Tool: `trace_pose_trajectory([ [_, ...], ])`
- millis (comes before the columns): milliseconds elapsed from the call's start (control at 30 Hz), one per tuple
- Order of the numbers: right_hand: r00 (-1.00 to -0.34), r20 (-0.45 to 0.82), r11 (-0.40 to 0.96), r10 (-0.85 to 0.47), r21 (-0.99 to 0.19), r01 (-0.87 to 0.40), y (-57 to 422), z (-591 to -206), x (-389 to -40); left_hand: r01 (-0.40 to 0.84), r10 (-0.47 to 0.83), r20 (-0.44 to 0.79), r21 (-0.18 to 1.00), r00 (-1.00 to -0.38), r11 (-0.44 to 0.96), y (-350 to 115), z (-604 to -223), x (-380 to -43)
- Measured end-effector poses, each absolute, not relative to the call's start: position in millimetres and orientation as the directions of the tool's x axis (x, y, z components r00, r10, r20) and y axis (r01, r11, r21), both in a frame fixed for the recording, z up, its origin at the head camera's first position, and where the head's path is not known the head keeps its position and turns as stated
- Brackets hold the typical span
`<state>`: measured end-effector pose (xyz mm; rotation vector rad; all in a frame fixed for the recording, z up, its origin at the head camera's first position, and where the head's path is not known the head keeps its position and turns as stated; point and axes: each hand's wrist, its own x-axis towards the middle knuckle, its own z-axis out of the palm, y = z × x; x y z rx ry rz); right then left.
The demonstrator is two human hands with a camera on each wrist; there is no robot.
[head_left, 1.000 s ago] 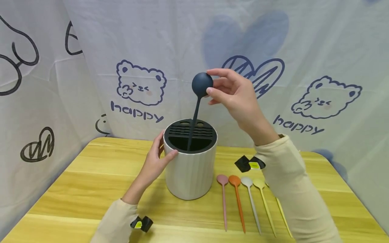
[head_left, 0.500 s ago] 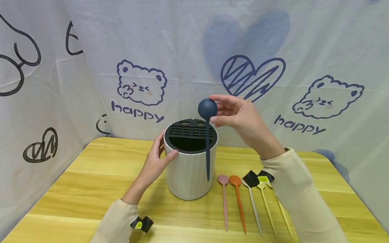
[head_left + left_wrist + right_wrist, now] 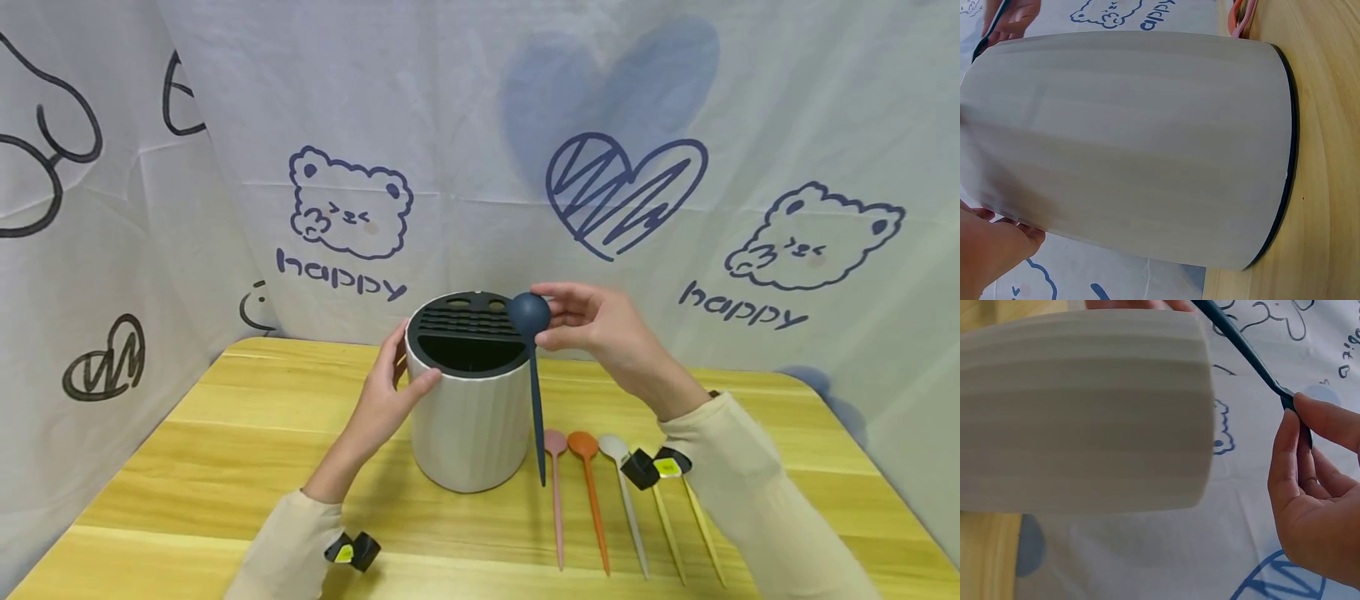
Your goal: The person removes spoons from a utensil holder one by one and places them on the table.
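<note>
A dark blue spoon (image 3: 537,417) hangs upright in the air beside the right wall of a white ribbed utensil holder (image 3: 468,433). My right hand (image 3: 611,333) pinches its round bowl at the top between thumb and fingers; the handle points down. The right wrist view shows this pinch on the spoon (image 3: 1244,350) by the right hand (image 3: 1316,481) too. At the holder's left side, my left hand (image 3: 382,404) grips it, thumb at the front rim and fingers round behind. A black lid with slots, holes and a wide half-round opening covers the top.
Right of the holder lie a pink spoon (image 3: 557,500), an orange spoon (image 3: 592,500), a white spoon (image 3: 632,517) and yellow ones, handles toward me. My right sleeve partly covers the yellow ones. The wooden table (image 3: 187,467) ends at a printed cloth backdrop (image 3: 465,108).
My right hand has lifted the blue spoon's handle out of the holder's opening, then moved it right and down outside the wall. The left hand stays on the holder.
</note>
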<state>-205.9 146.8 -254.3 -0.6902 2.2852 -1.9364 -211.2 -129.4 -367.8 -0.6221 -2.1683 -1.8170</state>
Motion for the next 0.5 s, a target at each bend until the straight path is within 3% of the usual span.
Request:
trace_pose_trajectory([
  [500, -0.92, 0.118, 0.13, -0.374, -0.976, -0.177, 172, -296, -194, 0.46, 0.163, 0.438, 0.877, -0.884, 0.138, -129, -368, -211],
])
